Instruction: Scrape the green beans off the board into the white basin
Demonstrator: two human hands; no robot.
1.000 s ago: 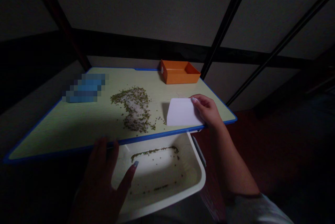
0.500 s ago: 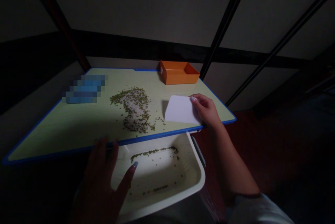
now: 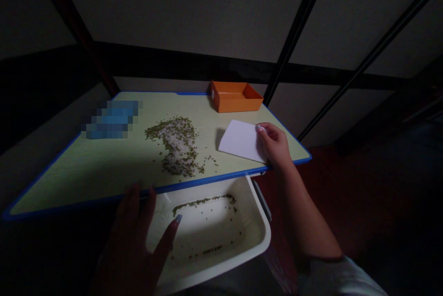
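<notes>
My right hand pinches a flat white scraper by its right end, thumb on top. The scraper is tilted over the right front of the table. To its left lies a spread heap of small green and whitish grains, with a few loose ones between. Below the table's front edge is a white basin, with green grains along its far inner edge and scattered over its bottom. My left hand, in deep shadow, is at the basin's left side, its thumb over the inside and fingertips near the table edge. It hides the left rim.
The pale green table has a blue edge. An orange open box stands at its back right. A blurred blue item lies at the left. Behind the table is a panelled wall.
The scraper's far edge has risen and its near edge now slants, as my right hand tilts it. My left hand, the basin and the heap look the same.
</notes>
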